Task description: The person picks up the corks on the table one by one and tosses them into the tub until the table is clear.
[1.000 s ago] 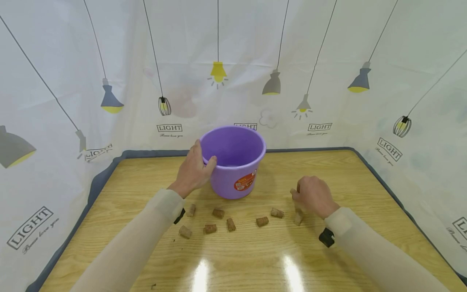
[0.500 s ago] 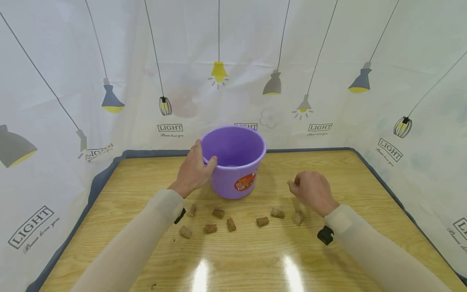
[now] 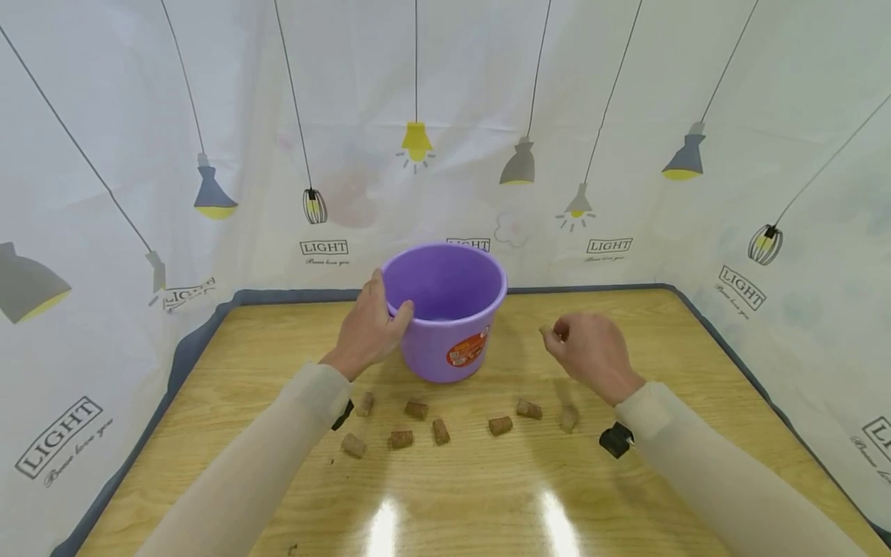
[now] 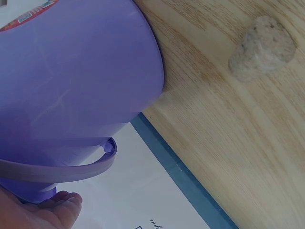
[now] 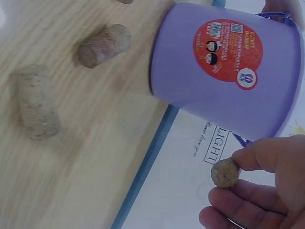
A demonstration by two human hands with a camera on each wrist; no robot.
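A purple bucket [image 3: 438, 348] with a red label stands upright at the back of the wooden table. My left hand [image 3: 369, 329] grips its rim on the left side, thumb over the edge. In the left wrist view the bucket's handle [image 4: 71, 172] hangs down its side above my fingers. My right hand [image 3: 595, 352] pinches a cork [image 5: 225, 173] between thumb and fingers, raised over the table to the right of the bucket. Below that hand lie a pale cork [image 3: 569, 418] and a brown cork [image 3: 529, 408].
Several more corks lie in front of the bucket, among them a brown cork [image 3: 500, 425] and a pale cork [image 3: 353, 445]. A white sheet printed with lamps [image 3: 418, 139] encloses the table [image 3: 473, 503] at the back and sides.
My right hand has risen and moved left toward the bucket with the cork in its fingers. The left hand and the bucket have stayed in place.
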